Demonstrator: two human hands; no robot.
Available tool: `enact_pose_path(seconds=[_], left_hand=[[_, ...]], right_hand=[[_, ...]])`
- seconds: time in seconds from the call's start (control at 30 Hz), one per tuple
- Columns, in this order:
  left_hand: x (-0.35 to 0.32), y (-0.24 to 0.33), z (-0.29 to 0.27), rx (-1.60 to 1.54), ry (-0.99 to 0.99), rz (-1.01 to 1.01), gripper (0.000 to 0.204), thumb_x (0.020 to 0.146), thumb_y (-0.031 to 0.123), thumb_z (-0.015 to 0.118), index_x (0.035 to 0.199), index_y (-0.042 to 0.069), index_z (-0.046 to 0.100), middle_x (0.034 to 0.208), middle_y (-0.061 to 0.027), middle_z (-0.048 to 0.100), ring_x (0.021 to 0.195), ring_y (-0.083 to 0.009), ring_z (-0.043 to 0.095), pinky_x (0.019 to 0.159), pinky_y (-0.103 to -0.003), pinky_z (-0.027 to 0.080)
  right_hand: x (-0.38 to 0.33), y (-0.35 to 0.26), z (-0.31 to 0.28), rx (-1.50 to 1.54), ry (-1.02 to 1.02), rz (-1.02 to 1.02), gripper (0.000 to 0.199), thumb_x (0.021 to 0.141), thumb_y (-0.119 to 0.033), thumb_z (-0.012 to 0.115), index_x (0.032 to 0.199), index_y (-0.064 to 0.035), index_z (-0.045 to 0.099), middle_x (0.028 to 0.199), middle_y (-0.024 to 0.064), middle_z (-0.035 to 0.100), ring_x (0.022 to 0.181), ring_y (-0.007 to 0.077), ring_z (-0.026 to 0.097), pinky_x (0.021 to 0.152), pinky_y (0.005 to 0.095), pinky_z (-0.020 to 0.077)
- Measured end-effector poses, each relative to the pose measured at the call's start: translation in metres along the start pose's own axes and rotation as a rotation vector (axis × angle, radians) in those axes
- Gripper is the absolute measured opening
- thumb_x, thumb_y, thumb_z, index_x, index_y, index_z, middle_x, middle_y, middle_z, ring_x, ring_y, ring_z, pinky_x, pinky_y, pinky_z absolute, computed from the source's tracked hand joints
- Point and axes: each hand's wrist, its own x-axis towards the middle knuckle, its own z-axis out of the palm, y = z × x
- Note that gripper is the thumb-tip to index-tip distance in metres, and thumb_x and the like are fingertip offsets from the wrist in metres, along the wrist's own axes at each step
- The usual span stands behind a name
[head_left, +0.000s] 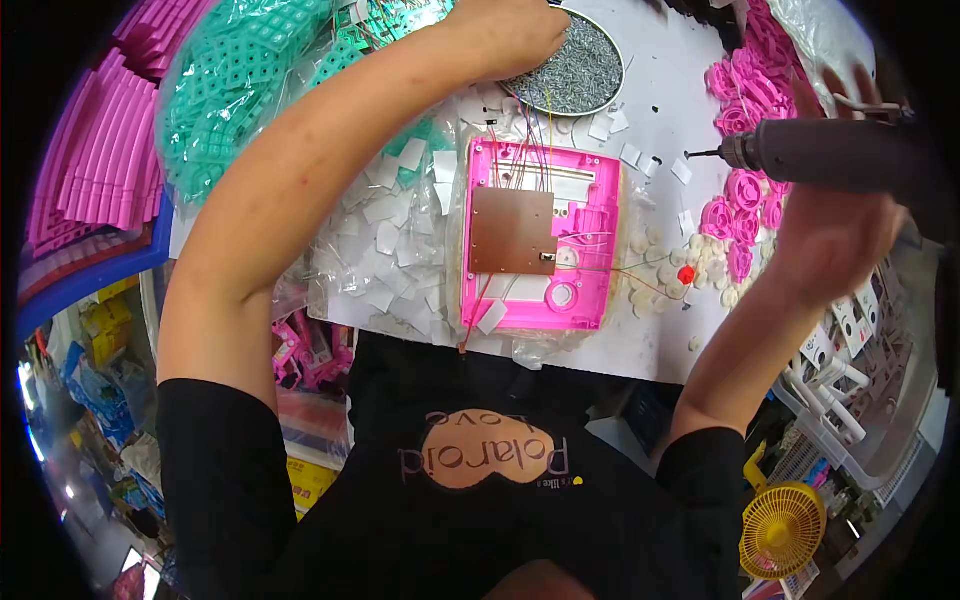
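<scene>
My left hand [515,38] reaches over the near-left rim of a round dish of small grey screws [580,70], its fingers bent together. What they pinch, if anything, is hidden. In my right hand [840,235] is a dark electric screwdriver [835,153], held level with its bit pointing left. Between my arms a pink plastic housing [600,270] lies open-side up on the table. A brown circuit board [512,232] rests in it, with thin red, black and yellow wires. One wire runs right to a small red round part [686,273].
Teal keypad pieces [240,95] in a clear bag lie left, beside stacked pink strips [110,150]. White paper-like pieces [385,240] are scattered left of the housing. Pink ring-shaped parts [745,190] and pale round pieces [705,265] lie right. A yellow fan [782,530] stands lower right.
</scene>
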Motion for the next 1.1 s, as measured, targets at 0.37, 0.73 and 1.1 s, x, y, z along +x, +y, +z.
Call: enact_pose_path(seconds=[0.37,0.73,1.1], left_hand=[[-0.081,0.030,-0.067,-0.312,0.378,0.150,0.014,0.090,0.020,0.072,0.093,0.007,0.072,0.089,-0.0073,0.071,0.084,-0.0252,0.067,0.085,-0.038,0.045],[-0.184,0.097,-0.068,-0.756,0.219,0.096,0.010,0.083,0.013,0.077,0.090,0.012,0.070,0.083,-0.0005,0.069,0.080,-0.0193,0.067,0.100,-0.046,0.040],[-0.174,0.087,-0.079,-0.641,0.194,0.149,0.015,0.079,0.018,0.079,0.083,0.012,0.066,0.079,-0.0014,0.065,0.081,-0.0200,0.066,0.101,-0.047,0.038]], right_hand=[[-0.020,-0.007,0.048,0.111,-0.204,0.405,0.039,0.099,-0.023,0.058,0.135,-0.0090,0.051,0.093,0.0049,0.051,0.089,0.0217,0.054,0.096,0.0521,0.0471],[-0.051,-0.027,0.106,0.452,-0.367,0.298,0.037,0.095,-0.026,0.071,0.124,-0.0190,0.049,0.071,-0.0051,0.054,0.059,0.0106,0.049,0.063,0.0314,0.0510],[-0.054,-0.029,0.110,0.452,-0.318,0.351,0.032,0.095,-0.026,0.071,0.117,-0.0192,0.049,0.071,-0.0052,0.054,0.058,0.0100,0.050,0.062,0.0312,0.0512]])
